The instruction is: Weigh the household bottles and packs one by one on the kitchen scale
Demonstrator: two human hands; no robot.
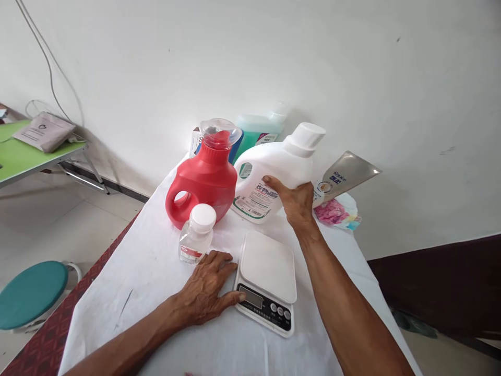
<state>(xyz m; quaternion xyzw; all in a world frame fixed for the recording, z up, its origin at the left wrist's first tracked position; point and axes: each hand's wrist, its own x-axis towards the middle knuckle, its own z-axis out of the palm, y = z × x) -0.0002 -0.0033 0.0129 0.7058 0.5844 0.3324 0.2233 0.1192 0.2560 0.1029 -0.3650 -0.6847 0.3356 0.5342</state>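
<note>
My right hand (295, 201) grips the body of a white laundry detergent bottle (270, 162), its thumb across the printed label. The bottle stands slightly tilted behind the kitchen scale. My left hand (213, 284) lies on the cloth with fingers apart, the thumb touching the left edge of the white kitchen scale (269, 266). The scale's plate carries nothing, and its display looks blank. Just beyond my left fingers stands a clear jar (194, 240) with a white lid. A red detergent bottle (209, 175) with a clear cap rises behind the jar.
At the back stands a bottle of green liquid (258, 125). A silver Rejoice tube (348, 175) and a pink-and-white packet (338, 213) are at the right. White cloth (129, 313) covers the table, against a wall. A teal stool (33, 292) and green table (23, 151) are left.
</note>
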